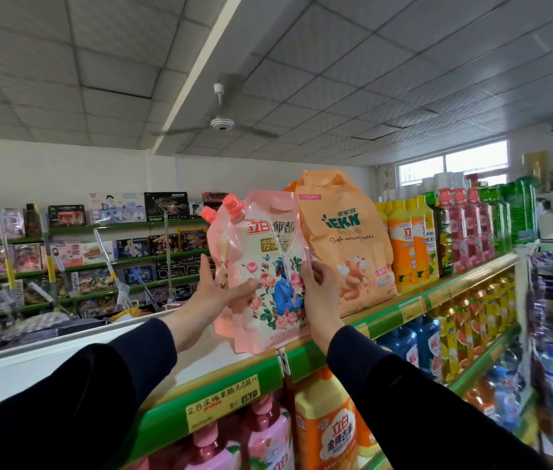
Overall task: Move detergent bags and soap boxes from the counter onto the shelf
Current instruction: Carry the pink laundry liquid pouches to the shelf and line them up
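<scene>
A pink detergent bag (270, 252) with roses and a pink spout cap stands upright on the top shelf (414, 308), at its green front edge. My left hand (215, 293) grips its left side, thumb across the front. My right hand (317, 293) holds its right side. A second pink bag (213, 232) stands directly behind it, mostly hidden. To the right, an orange detergent bag (346, 239) stands on the same shelf, touching the pink one.
Yellow, pink and green bottles (444, 232) line the top shelf further right. Lower shelves hold pink, orange and blue bottles (326, 432). A white counter top (47, 351) lies to the left. Toy-box shelves (98, 252) fill the back wall. A ceiling fan (222, 123) hangs overhead.
</scene>
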A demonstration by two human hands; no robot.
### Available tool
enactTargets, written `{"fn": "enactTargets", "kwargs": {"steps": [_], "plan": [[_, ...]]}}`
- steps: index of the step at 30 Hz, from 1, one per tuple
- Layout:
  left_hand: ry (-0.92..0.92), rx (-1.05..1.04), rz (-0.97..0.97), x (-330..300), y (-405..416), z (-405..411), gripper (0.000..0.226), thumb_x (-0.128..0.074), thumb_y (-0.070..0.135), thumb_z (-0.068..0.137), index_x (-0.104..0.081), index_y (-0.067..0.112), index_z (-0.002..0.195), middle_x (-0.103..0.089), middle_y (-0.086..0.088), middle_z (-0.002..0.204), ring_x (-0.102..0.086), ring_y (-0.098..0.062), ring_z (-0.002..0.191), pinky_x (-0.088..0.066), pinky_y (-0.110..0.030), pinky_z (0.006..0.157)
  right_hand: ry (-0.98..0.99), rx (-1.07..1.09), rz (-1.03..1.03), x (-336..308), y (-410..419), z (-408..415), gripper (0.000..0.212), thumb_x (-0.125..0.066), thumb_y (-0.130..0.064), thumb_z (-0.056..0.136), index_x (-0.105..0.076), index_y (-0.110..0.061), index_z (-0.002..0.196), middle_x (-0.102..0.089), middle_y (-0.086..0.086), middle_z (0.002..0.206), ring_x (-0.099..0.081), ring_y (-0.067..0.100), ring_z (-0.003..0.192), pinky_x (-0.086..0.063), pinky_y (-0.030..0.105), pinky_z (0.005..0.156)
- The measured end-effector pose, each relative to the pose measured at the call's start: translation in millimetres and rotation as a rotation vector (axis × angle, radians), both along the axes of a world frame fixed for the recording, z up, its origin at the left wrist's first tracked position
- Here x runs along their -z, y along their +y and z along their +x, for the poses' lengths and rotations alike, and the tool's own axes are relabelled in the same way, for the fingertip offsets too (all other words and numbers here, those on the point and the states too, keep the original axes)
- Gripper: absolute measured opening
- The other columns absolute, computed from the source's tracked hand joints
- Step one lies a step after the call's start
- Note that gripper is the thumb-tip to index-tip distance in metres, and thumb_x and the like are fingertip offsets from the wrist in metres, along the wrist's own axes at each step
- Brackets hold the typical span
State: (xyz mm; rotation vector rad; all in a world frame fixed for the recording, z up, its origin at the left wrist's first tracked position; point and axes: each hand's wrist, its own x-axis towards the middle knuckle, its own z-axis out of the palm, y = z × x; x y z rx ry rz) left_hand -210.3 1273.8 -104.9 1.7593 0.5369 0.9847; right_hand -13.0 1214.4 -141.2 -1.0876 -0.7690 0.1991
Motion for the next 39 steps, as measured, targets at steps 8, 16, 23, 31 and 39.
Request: {"fn": "enactTargets", "kwargs": {"steps": [8,16,23,31,39], "plan": [[-0.109,-0.055,0.159,-3,-14,2,0.125,-0.09,0.057,0.06,-0.009,0.048,0.155,-0.037,0.025,0.149,-0.052,0.008,0.12,-0.033,-0.032,0.109,-0.091,0.005,0.005,-5,-20,1,0.045,-0.06,-0.049,0.098,-0.052,-0.025,0.136,-0.06,-0.017,0.117,-0.058,0.001,0.11,-0.046,0.021,0.093],[-0.189,-0.151,0.296,-2,-37,3,0.124,-0.09,0.045,0.069,-0.007,0.035,0.161,-0.024,0.007,0.166,-0.028,-0.016,0.151,-0.027,-0.052,0.123,-0.162,0.052,-0.052,-9,-58,-4,0.064,-0.061,-0.056,0.094,-0.045,-0.023,0.147,-0.053,-0.005,0.138,-0.05,0.013,0.127,-0.042,0.026,0.095],[-0.222,-0.205,0.414,3,-63,-9,0.122,-0.091,0.046,0.068,-0.012,0.033,0.16,-0.02,0.008,0.166,-0.022,-0.018,0.153,-0.027,-0.055,0.121,-0.215,0.177,-0.061,-13,-127,-39,0.064,-0.065,-0.05,0.095,-0.044,-0.021,0.148,-0.052,-0.001,0.145,-0.052,0.019,0.132,-0.045,0.047,0.112],[-0.183,0.032,0.465,33,-120,-33,0.11,-0.085,0.043,0.077,-0.011,0.041,0.159,-0.006,0.016,0.169,-0.008,-0.003,0.153,-0.012,-0.04,0.125,-0.297,0.379,-0.133,11,-229,-107,0.068,-0.07,-0.057,0.088,-0.046,-0.031,0.147,-0.052,-0.011,0.144,-0.05,0.01,0.13,-0.045,0.034,0.104],[-0.157,0.39,0.405,46,-227,-21,0.096,-0.079,0.05,0.082,-0.018,0.047,0.156,-0.017,0.018,0.166,-0.02,-0.003,0.145,-0.023,-0.039,0.12,-0.304,0.659,-0.249,24,-367,-161,0.075,-0.069,-0.066,0.083,-0.045,-0.038,0.148,-0.046,-0.014,0.15,-0.046,0.009,0.134,-0.043,0.03,0.103]]}}
